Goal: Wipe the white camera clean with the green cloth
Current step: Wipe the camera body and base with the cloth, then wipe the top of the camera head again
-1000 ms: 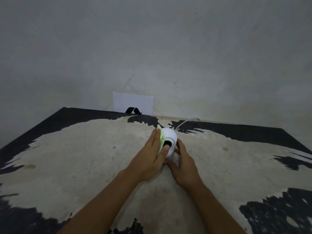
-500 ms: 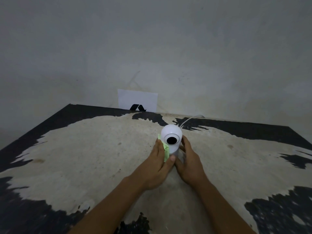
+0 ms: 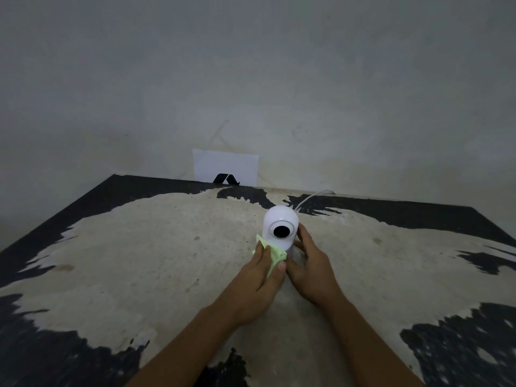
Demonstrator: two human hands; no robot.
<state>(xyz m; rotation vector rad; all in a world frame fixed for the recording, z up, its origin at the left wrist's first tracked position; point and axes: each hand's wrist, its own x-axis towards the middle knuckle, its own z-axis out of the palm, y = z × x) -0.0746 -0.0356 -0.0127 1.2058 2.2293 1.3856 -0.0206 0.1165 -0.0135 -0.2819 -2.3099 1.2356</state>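
The white camera (image 3: 280, 220) stands upright on the worn table (image 3: 156, 255), its round black lens facing me. My left hand (image 3: 258, 277) presses the folded green cloth (image 3: 275, 254) against the camera's lower left side. My right hand (image 3: 310, 266) grips the camera's base from the right, fingers wrapped around it. The base itself is mostly hidden behind both hands.
A white cable (image 3: 310, 197) runs from the camera back to the wall. A white card with a black clip (image 3: 225, 169) leans against the wall at the table's far edge. The tabletop is black with a large worn pale patch.
My left hand and the cloth have slid down from the camera's head to its lower body. The lens is now fully uncovered. The right hand stays on the base.
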